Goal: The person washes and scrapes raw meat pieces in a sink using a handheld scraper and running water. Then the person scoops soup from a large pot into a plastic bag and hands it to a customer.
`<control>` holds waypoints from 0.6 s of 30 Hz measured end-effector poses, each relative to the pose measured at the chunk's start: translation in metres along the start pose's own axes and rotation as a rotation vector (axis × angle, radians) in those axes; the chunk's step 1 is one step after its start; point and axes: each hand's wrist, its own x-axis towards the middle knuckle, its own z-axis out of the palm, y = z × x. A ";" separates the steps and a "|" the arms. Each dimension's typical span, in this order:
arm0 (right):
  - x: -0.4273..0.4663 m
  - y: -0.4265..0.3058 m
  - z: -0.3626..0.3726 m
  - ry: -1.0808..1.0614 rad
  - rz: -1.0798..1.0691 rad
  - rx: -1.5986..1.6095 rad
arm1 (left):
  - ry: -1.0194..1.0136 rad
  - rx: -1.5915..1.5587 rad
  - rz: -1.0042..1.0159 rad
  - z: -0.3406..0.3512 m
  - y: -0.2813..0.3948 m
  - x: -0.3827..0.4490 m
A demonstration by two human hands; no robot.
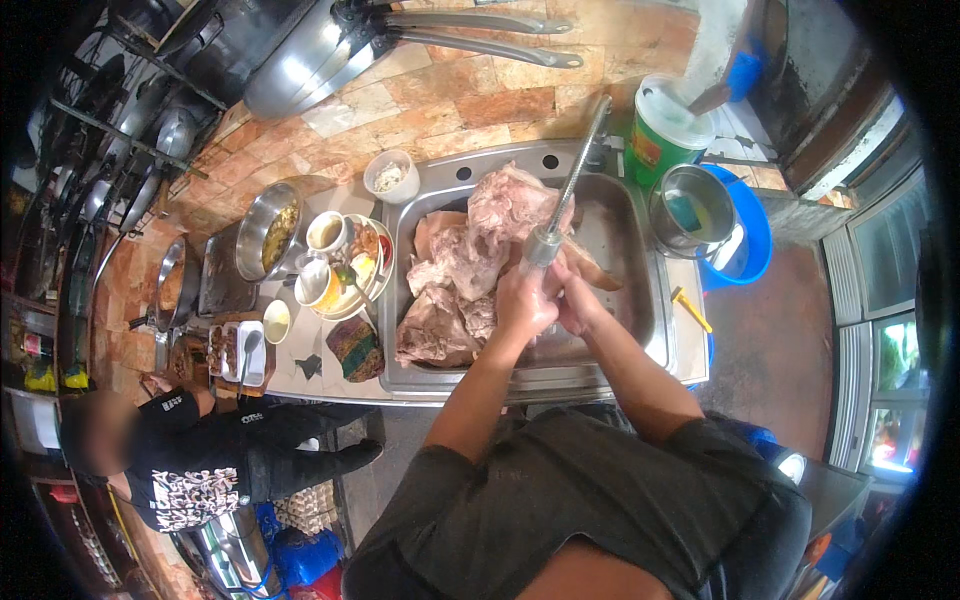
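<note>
My left hand (527, 298) and my right hand (576, 301) are close together over a stainless steel sink (637, 330), directly under the nozzle of a flexible metal faucet (545, 241). Water seems to run over them. The fingers overlap and are partly hidden, so I cannot tell whether anything is between them. Large pieces of pale meat (465, 262) fill the left side of the basin. One big chunk (514, 196) leans up at the back. Just beyond my right hand lies a longer piece with skin (596, 264).
Stacked dirty plates (385, 287), cups and a steel bowl of food (268, 232) stand left of the sink, near a woven cloth (355, 350). On the right are a green bucket (666, 135), a steel pot (691, 201) and a yellow razor (691, 310). A person (202, 457) works at left.
</note>
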 end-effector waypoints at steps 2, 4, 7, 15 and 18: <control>0.019 0.012 -0.034 -0.110 0.045 0.077 | 0.016 0.102 0.214 0.010 0.005 0.000; 0.021 0.013 -0.039 -0.168 0.039 0.200 | -0.137 0.126 0.181 -0.003 0.012 -0.004; 0.038 0.018 -0.055 -0.278 0.174 0.276 | -0.175 -0.082 0.208 -0.004 -0.008 -0.026; 0.058 0.076 -0.077 -0.287 0.128 0.091 | 0.156 -0.180 -0.285 -0.002 -0.038 -0.066; 0.045 0.071 -0.075 -0.279 0.079 0.087 | 0.170 -0.143 -0.291 -0.011 -0.012 -0.058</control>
